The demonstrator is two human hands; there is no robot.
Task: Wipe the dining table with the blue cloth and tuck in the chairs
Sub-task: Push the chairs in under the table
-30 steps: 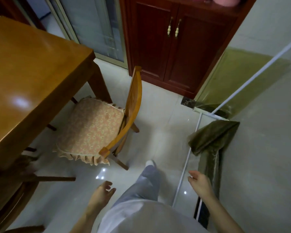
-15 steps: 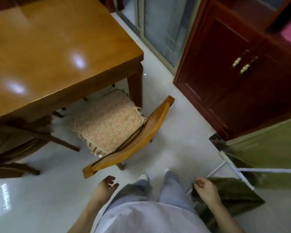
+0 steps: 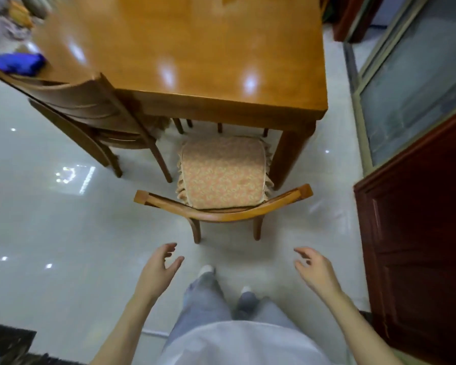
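Observation:
A glossy wooden dining table (image 3: 195,48) fills the upper middle of the view. Straight ahead stands a chair with a floral cushion (image 3: 223,171), partly pulled out from the table's near end, its curved backrest (image 3: 223,213) facing me. A darker wooden chair (image 3: 90,109) stands at the table's left side. The blue cloth (image 3: 17,64) lies bunched at the table's far left edge. My left hand (image 3: 157,271) and my right hand (image 3: 315,270) hover below the backrest with fingers loosely spread, holding nothing and touching nothing.
A dark red wooden cabinet (image 3: 421,233) stands close on the right, with a glass sliding door (image 3: 411,75) behind it. White tiled floor (image 3: 50,233) spreads to the left. My legs and feet (image 3: 221,293) are just behind the chair. A dark mat (image 3: 8,343) lies at bottom left.
The view has swung left, so the cushioned chair now faces me squarely. Both hands have risen and spread toward the backrest. The green curtain and the white rail have left the view.

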